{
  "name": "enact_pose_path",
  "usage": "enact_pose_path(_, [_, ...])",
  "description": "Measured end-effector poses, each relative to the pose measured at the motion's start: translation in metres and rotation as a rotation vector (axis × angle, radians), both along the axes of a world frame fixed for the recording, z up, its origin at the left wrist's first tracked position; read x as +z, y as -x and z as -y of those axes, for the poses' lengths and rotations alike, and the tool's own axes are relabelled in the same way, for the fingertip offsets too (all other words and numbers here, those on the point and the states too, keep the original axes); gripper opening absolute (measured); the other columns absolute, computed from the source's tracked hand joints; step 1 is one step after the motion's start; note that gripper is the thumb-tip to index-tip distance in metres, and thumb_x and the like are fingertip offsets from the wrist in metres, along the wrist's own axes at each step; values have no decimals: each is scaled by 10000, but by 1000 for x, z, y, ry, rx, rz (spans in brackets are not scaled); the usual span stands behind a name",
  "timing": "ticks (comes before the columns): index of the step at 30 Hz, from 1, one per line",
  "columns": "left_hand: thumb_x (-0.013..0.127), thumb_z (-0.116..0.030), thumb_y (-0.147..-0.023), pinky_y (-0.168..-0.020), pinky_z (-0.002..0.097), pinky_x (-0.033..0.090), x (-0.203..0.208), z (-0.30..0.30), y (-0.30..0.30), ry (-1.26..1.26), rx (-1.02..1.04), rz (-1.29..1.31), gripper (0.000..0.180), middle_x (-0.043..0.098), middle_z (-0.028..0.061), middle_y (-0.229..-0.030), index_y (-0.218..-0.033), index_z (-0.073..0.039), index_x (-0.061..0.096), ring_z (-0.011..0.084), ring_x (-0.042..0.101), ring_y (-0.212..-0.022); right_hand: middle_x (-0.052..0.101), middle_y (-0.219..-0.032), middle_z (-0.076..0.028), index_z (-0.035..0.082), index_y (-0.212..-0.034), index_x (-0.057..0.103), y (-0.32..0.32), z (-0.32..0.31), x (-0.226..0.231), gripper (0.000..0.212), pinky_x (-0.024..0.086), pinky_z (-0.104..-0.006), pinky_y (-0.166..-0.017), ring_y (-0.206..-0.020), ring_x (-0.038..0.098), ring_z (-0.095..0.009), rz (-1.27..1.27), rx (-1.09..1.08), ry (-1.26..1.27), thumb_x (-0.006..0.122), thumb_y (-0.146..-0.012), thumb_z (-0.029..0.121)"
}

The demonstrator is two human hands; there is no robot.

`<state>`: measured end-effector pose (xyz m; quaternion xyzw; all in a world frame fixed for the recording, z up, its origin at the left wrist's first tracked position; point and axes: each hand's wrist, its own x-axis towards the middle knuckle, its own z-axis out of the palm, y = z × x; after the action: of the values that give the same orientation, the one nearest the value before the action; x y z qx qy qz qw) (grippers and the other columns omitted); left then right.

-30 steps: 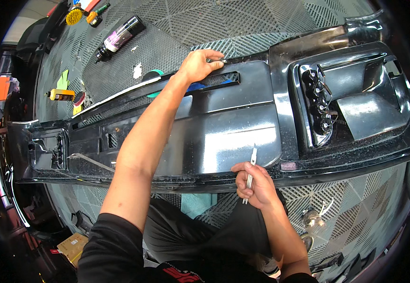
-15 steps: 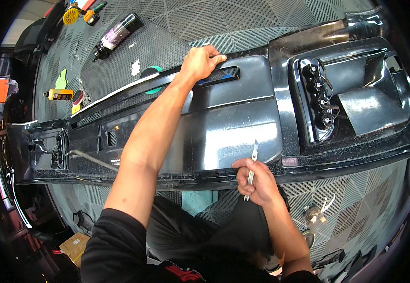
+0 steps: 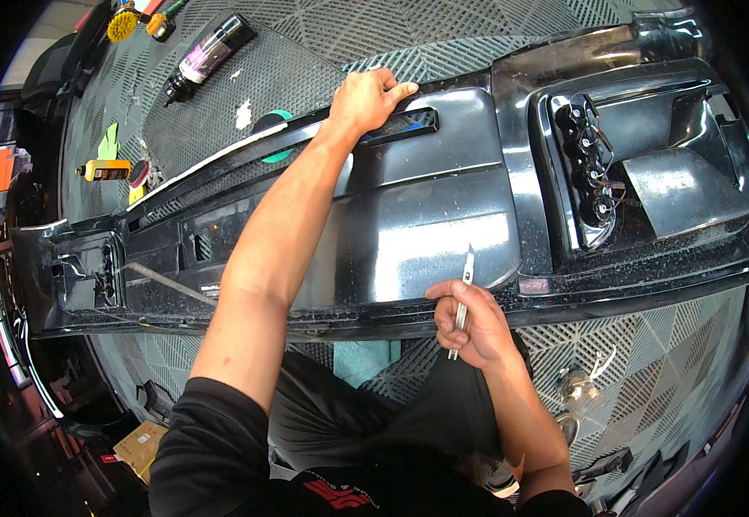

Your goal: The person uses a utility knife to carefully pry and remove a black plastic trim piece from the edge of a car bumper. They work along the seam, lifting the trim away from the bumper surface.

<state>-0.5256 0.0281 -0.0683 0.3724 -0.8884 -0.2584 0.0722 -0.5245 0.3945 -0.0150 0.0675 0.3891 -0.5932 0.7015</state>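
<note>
Right hand (image 3: 478, 326) closed round a slim knife (image 3: 467, 276), blade pointing away from the body, probably for safety. Left hand (image 3: 364, 103) curled at the far edge of the black car bumper (image 3: 430, 207), likely steadying it; fingertips hidden, can't tell if they pinch. Bumper lies crosswise before the legs, presumably for reach. Black bottle (image 3: 209, 60) and yellow bottle (image 3: 107, 170) sit beyond, clear of it.

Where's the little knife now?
In the head view, the little knife is right of centre, held in the right hand, its blade over the black panel.
</note>
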Motion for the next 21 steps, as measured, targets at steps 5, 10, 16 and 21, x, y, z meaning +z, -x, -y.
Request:
enact_pose_path(5, [743,-450,-939,-787,411,561,2,15,-6,-87,-91,-70,434,741,201,-842,-1036,-28,776,289,731,-828,552,-654,-17,-9,-1137,656,0,1,0,396,316,-234,-448,-484,399,-63,-4,-2,3,588,-1053,373])
enact_pose_path(10, [812,-232,-900,-846,321,578,0,14,-6,-248,-77,-219,278,794,124,-981,-1111,-53,784,187,744,-923,559,-655,-17,-10,-1134,657,0,0,-1,393,319,-234,-447,-481,401,-62,23,-8,2,591,-1054,368])
enact_pose_path(16, [813,-310,-905,-785,368,581,2,4,-6,-154,-30,-186,313,787,154,-938,-1053,-36,779,220,756,-869,567,-655,-17,-12,-1133,659,0,1,0,392,319,-232,-445,-475,400,-61,12,-3,-2,586,-1058,366])
enact_pose_path(21, [821,-369,-890,-772,385,576,0,3,-3,-103,-30,-167,383,778,169,-911,-1007,-8,767,246,748,-839,566,-657,-17,-10,-1134,661,0,1,0,396,317,-231,-443,-477,399,-61,11,-2,4,578,-1061,370])
